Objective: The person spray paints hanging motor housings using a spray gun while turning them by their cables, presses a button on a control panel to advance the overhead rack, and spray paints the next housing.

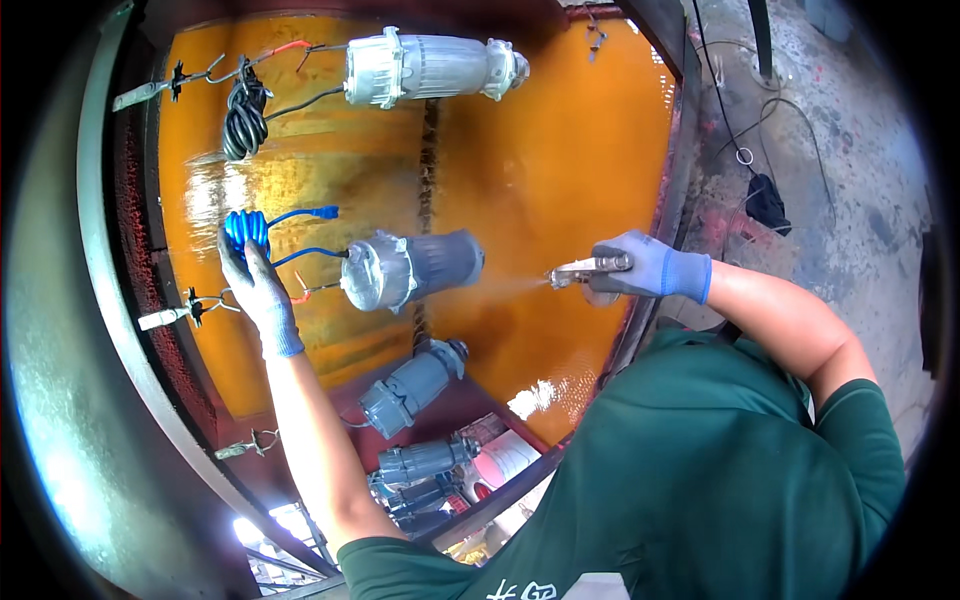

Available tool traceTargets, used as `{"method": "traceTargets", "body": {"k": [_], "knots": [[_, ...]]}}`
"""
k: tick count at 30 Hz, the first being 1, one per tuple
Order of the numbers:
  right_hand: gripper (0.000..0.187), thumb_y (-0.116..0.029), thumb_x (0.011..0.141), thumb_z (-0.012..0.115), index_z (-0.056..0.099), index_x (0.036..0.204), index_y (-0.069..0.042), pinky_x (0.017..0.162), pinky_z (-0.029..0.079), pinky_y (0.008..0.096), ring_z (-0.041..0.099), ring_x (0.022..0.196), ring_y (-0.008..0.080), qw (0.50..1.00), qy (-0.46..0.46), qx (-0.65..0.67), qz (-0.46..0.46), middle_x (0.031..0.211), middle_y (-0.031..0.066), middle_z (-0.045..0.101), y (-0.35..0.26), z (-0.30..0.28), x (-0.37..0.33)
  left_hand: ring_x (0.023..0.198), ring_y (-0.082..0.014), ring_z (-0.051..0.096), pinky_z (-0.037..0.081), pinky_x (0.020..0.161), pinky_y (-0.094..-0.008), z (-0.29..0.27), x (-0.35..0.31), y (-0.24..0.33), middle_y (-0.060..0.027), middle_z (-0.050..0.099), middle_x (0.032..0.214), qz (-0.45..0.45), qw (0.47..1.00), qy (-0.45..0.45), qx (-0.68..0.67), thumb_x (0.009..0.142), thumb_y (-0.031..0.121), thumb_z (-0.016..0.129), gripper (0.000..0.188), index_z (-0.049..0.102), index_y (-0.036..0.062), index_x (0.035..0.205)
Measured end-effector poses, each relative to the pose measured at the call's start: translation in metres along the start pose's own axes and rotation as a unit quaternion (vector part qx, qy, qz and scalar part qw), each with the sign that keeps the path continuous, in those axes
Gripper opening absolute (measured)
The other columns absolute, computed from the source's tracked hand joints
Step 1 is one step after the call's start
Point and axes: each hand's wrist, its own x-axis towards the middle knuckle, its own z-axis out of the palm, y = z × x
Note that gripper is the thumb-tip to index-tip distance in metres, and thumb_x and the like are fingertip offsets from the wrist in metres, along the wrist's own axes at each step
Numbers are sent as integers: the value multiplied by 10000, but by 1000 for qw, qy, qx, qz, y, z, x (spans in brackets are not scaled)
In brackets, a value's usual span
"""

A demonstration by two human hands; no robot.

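Note:
My right hand (645, 266), in a grey-blue glove, is closed around a spray gun (578, 270). A pale mist leaves its nozzle toward the left and meets a cylindrical motor-like metal housing (440, 264), silver at its left end and grey farther right. From that housing's left end runs a blue cable, bundled into a coil (247, 228) with its plug hanging free. My gloved left hand (262, 290) grips the coil from below, beside the hook and the orange tie that hold the housing.
Above hangs an unpainted silver housing (430, 68) with a black cable coil (245, 120). Below are a grey housing (412, 388) and several more. A curved metal rail (100, 210) carries the hooks. An orange-yellow panel (550, 130) stands behind; cables lie on the concrete floor (850, 190).

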Motion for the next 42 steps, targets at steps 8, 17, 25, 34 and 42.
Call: {"method": "traceTargets", "body": {"k": [8, 17, 25, 34, 42], "knots": [[249, -299, 951, 748, 708, 929, -54, 744, 567, 374, 737, 784, 220, 1000, -1, 0, -7, 826, 106, 750, 2, -5, 5, 1482, -302, 487, 412, 1231, -430, -8, -12, -7, -230, 423, 1647, -2, 1000, 12, 28, 1153, 129, 469, 554, 304, -78, 1639], [285, -332, 971, 772, 687, 961, -60, 691, 562, 363, 731, 742, 239, 997, -52, 11, -51, 827, 103, 736, -25, -23, 14, 1468, -269, 487, 354, 1246, -403, -10, -31, -9, -202, 448, 1640, -13, 997, 63, 32, 1159, 203, 491, 556, 356, -50, 1637], [273, -306, 952, 785, 681, 962, -54, 699, 557, 398, 730, 762, 274, 994, 7, 27, -107, 852, 139, 720, -37, -21, 23, 1471, -305, 471, 328, 1248, -431, -14, -47, 9, -228, 462, 1614, 8, 989, 91, 115, 1153, 273, 504, 574, 403, -61, 1609], [242, -305, 949, 763, 696, 985, -75, 726, 560, 446, 726, 780, 343, 997, 74, 1, 8, 809, 156, 710, -28, -21, 13, 1464, -274, 460, 313, 1251, -420, -9, -59, 23, -203, 453, 1618, -9, 992, 128, 15, 1158, 302, 517, 574, 404, -32, 1611], [314, -396, 961, 744, 681, 1040, -99, 813, 552, 520, 712, 912, 403, 971, 45, -232, 18, 933, 162, 729, 11, -9, 14, 1505, -315, 448, 297, 1277, -458, -15, -67, 23, -220, 462, 1632, -17, 986, 131, 103, 1161, 310, 482, 572, 420, -59, 1594]]}}
